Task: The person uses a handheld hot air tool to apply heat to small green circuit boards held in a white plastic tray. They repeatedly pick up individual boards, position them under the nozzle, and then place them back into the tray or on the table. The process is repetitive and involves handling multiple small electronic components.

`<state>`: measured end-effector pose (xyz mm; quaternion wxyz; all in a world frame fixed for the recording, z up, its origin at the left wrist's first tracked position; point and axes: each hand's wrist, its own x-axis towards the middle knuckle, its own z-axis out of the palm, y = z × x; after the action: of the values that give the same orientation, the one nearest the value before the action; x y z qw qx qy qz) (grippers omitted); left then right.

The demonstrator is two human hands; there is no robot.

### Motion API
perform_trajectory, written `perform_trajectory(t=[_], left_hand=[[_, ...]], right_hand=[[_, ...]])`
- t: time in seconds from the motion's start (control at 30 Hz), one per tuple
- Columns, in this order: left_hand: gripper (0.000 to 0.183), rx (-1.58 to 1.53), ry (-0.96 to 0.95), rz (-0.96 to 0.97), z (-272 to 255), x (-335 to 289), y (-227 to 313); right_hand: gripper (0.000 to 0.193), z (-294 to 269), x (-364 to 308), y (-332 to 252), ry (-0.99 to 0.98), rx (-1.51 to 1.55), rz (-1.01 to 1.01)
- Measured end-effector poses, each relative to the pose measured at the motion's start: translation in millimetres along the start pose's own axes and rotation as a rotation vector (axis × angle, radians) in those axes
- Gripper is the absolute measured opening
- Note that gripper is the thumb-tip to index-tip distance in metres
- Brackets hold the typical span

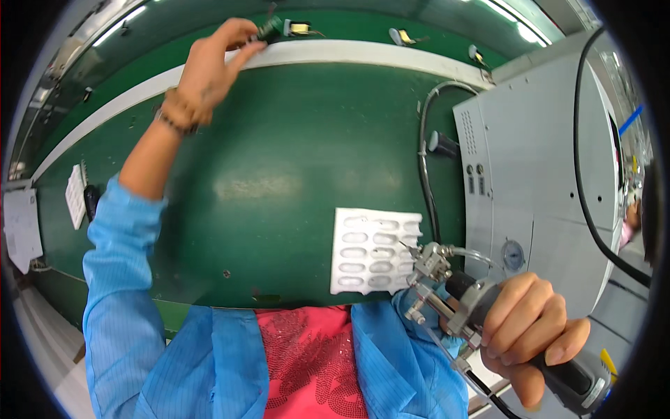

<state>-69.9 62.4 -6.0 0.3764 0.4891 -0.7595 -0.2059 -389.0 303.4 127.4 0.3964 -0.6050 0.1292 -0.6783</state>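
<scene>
Up top, left hand (209, 66) pinching small green part (269, 29) at conveyor edge; probably light, fragile, best held by edges. Lower right, right hand (530, 328) wrapped around dispensing tool (453, 293), likely rigid, above green counter (279, 174).

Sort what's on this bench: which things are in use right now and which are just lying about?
In use:
left hand on a small green part at the belt
right hand gripping a dispensing tool

Lying about:
white blister tray
grey machine cabinet
other small parts on the belt
white papers
</scene>
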Motion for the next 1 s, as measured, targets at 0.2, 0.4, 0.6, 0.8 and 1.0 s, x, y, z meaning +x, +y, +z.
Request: perform_trajectory(t=[0.2, 0.4, 0.6, 0.8, 1.0], left_hand=[[0.027, -0.271, -0.276, 0.342, 40.4, -115.3, 123.7], [0.028, -0.338, -0.198, 0.297, 81.2, -155.2, 146.1], [0.031, -0.345, -0.189, 0.164, 95.1, -167.3, 133.9], [0.031, -0.405, -0.178, 0.174, 99.9, -167.2, 131.4], [0.032, -0.418, -0.18, 0.172, 99.3, -167.5, 128.7]], right_hand=[[0.033, 2.9, 3.5, -3.5, 0.008, -0.049, 0.042], [0.035, 7.5, 3.6, -5.3, 0.004, -0.017, 0.03], [0.047, 6.0, 5.7, 23.8, -0.064, -0.102, 0.025], [0.049, 6.1, 8.3, 39.3, -0.146, -0.153, 0.08], [0.048, 7.1, 6.1, 45.3, -0.157, -0.143, 0.123]])
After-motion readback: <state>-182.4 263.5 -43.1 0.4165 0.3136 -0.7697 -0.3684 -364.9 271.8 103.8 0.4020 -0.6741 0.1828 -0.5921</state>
